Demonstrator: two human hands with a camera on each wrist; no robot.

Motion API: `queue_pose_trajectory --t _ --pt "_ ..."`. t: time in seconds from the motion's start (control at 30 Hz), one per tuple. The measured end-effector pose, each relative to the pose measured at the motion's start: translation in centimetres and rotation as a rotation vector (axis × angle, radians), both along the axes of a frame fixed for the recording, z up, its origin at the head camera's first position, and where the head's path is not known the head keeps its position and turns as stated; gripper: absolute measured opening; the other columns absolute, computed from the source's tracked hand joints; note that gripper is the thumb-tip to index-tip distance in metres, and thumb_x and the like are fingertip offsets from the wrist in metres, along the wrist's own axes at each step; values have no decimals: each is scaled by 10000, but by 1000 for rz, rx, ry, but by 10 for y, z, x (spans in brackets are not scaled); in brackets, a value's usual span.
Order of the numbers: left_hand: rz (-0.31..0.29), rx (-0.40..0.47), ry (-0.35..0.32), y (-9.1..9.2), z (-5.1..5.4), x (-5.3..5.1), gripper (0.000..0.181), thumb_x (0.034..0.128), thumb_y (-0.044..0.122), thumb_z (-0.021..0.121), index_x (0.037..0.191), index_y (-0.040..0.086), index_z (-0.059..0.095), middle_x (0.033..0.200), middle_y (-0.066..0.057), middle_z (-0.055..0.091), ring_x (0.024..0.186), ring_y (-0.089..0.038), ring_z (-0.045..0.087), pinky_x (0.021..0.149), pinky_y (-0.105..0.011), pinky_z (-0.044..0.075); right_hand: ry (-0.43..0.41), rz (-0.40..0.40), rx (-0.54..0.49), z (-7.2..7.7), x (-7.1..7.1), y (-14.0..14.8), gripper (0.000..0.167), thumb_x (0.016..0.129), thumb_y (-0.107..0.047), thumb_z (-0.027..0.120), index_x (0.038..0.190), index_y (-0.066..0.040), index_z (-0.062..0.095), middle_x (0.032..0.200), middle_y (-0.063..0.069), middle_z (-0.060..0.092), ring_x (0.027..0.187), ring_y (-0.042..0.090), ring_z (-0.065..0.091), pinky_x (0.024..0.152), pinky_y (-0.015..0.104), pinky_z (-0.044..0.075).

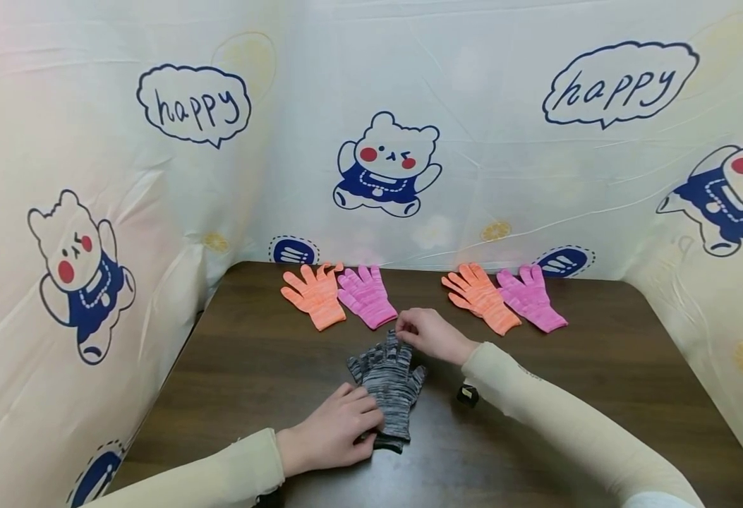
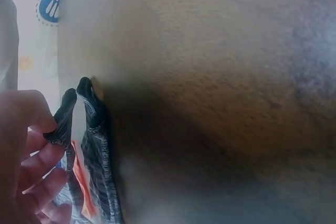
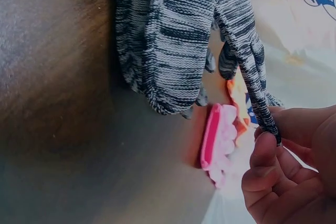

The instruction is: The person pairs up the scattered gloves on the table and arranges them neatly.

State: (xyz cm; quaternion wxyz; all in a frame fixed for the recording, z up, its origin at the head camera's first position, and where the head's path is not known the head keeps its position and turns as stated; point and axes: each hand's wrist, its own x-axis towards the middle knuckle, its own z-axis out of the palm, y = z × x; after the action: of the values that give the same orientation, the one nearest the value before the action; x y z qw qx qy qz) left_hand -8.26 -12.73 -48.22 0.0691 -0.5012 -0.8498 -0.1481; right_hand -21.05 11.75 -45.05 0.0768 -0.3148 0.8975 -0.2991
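A grey-and-black knitted glove (image 1: 389, 391) is in front of me, fingers pointing away, with a second dark cuff (image 1: 389, 443) showing under its near end. My left hand (image 1: 339, 428) pinches the upper glove's black cuff edge (image 2: 62, 124); in the left wrist view it stands apart from the other cuff (image 2: 95, 114) on the table. At the far end, my right hand (image 1: 433, 334) pinches one glove fingertip between thumb and finger. The right wrist view shows that knitted finger (image 3: 255, 87) stretched toward the hand, while the glove's thumb (image 3: 173, 87) hangs free.
Toward the table's back edge lie an orange glove (image 1: 315, 298) and a pink glove (image 1: 367, 296) at left, another orange glove (image 1: 482, 300) and pink glove (image 1: 532, 298) at right. Printed cloth (image 1: 504, 183) surrounds the brown table (image 1: 231, 367).
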Motion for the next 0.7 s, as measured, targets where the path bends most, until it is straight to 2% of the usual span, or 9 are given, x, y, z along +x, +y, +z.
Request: queue_pose_trajectory --t 0.17,0.37,0.53,0.7 --pt "3 -18 -6 -2 -3 2 76 900 219 735 943 255 683 903 126 583 857 -80 492 762 -256 342 -12 1 9 -9 0 -4 47 983 -79 713 952 -107 690 883 -5 653 780 110 572 733 283 538" --pt "-2 -101 -52 -2 -8 5 66 938 279 731 962 264 671 911 123 577 862 -80 485 755 -264 322 -41 -10 21 -23 0 -6 41 981 -98 720 948 -101 696 881 -8 660 778 105 577 743 275 542" --pt "12 -123 -29 0 -11 7 155 952 389 747 962 263 658 917 116 583 866 -86 505 755 -272 337 -87 -39 14 -26 1 -5 53 988 -136 720 984 -90 694 880 -5 658 776 111 576 738 277 539" --pt "25 -112 10 0 -11 7 155 960 359 746 929 255 636 896 107 577 859 -96 519 753 -286 362 -107 -68 35 -24 2 0 50 988 -146 717 997 -98 707 882 -2 659 785 126 576 758 303 541"
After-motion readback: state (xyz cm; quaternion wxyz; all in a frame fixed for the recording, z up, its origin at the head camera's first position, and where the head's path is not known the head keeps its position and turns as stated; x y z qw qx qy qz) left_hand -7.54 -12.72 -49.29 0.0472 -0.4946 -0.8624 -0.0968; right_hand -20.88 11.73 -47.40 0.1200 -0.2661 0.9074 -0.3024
